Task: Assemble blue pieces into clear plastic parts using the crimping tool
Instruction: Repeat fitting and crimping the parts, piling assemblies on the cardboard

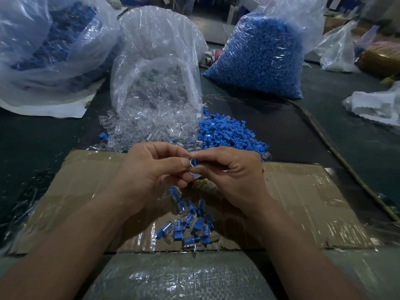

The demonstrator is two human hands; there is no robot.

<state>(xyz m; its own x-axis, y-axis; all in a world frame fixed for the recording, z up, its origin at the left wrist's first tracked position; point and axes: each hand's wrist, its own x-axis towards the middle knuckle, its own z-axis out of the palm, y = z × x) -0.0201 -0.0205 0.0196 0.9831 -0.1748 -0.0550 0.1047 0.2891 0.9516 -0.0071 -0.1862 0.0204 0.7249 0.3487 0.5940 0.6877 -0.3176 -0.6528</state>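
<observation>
My left hand (158, 167) pinches a small clear plastic part (191, 163) at its fingertips. My right hand (232, 172) pinches a blue piece (195, 162) pressed against that clear part, the two hands meeting above the cardboard sheet (303, 202). Below my hands lies a small heap of joined blue-and-clear pieces (190, 221). A loose pile of clear parts (140, 131) spills from an open bag (155, 61), with a pile of blue pieces (229, 133) to its right. No crimping tool is visible.
A full bag of blue pieces (259, 57) stands at the back right, another big bag (49, 46) at the back left. White plastic bags (374, 105) lie at the right. A cord (337, 152) runs along the dark table. A woven sack (184, 278) is near me.
</observation>
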